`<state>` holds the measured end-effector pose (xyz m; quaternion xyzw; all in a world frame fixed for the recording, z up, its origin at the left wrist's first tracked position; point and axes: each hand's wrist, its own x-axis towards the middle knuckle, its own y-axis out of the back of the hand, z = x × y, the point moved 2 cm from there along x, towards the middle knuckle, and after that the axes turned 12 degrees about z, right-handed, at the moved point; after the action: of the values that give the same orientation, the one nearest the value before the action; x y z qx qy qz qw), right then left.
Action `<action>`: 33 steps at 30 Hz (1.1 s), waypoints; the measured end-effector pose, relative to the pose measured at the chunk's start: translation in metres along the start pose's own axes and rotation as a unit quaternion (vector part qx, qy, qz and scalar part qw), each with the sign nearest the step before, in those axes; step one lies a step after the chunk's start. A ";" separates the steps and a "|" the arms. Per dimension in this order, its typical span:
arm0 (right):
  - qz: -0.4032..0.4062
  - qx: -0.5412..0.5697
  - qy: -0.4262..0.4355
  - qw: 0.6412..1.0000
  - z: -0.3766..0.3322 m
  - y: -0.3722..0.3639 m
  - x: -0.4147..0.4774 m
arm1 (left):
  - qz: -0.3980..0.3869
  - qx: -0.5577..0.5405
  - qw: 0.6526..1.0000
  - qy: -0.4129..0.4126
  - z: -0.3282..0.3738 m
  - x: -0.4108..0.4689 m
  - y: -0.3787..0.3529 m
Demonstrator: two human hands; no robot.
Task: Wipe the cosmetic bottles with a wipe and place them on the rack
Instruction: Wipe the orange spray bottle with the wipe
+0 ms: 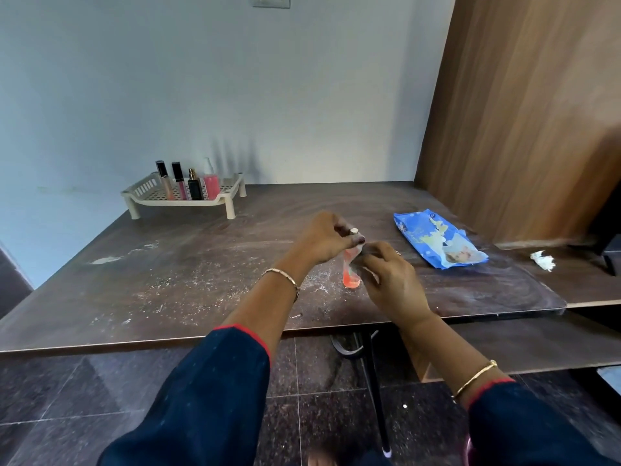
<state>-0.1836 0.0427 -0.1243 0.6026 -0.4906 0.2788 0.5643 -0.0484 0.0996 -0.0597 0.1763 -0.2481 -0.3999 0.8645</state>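
Pale blue-grey wall behind, wood-grain panel at 2 o'clock, dark tiled floor below. Dark brown counter (168, 264) fills the middle of the view, its top dusted with white specks and smears. At 11 o'clock on the counter, near the wall, stands a cream perforated rack (188, 196) on short legs; upright in it are two black-capped lip gloss tubes (164, 179), a small black bottle with a gold collar (195, 188) and a pink pump bottle (211, 183), set close together in a row. At 2 o'clock lies a blue pack of wipes (437, 240), flat on the counter; further right, at 3 o'clock, a crumpled white wipe (542, 260) lies apart from it. Centre of the counter: an orange-pink bottle (351, 274) with a white cap stands with its base on or just above the surface, cannot tell which. Left hand (322, 240) has its grip closed round the top of this bottle, cap showing past the fingers. Right hand (389, 280) has its grip pinched on a thin wipe (356, 257) pressed against the bottle's side; the wipe is blurred and mostly hidden between the hands. Both forearms wear thin gold bangles and dark blue sleeves with red edging. A black metal counter leg shows under the near edge.
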 end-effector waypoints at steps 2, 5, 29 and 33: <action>0.079 0.084 -0.126 0.985 -0.006 -0.002 0.004 | 0.018 -0.051 0.998 0.027 -0.002 -0.005 0.003; 0.157 0.166 -0.253 0.940 -0.021 -0.003 0.011 | 0.031 -0.141 0.989 0.040 0.001 -0.016 0.013; -0.054 0.511 -0.622 0.591 -0.054 0.004 0.011 | 0.080 -0.317 0.943 0.068 -0.003 -0.047 0.083; -0.008 0.490 -0.660 0.570 -0.064 -0.011 0.018 | 0.134 -0.261 0.956 0.022 0.000 -0.047 0.092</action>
<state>-0.1530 0.0979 -0.0998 0.8076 -0.5105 -0.0028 -0.2953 -0.0188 0.1935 -0.0273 -0.0815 -0.1369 -0.3273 0.9314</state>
